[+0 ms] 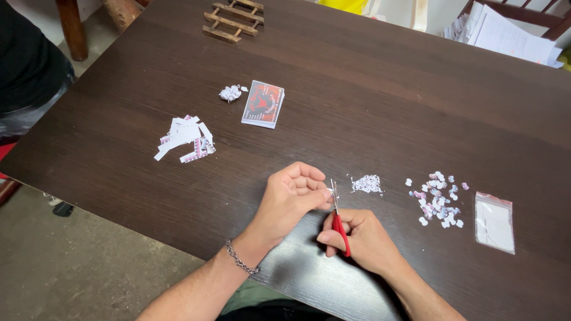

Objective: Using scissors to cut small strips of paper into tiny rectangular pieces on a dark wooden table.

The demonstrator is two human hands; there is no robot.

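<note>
Near the front edge of the dark table [369, 107], I see my right hand [364, 241] grasping red scissors [339, 223], blades up. My left hand [291, 199] is curled, pinching a small paper piece [329, 191] at the blades. Paper scraps [366, 184] lie just beside; much bare wood remains behind.

Paper strips [185, 139] left of card stack [263, 104], cut pieces [438, 199] left of plastic bag [495, 222]
</note>
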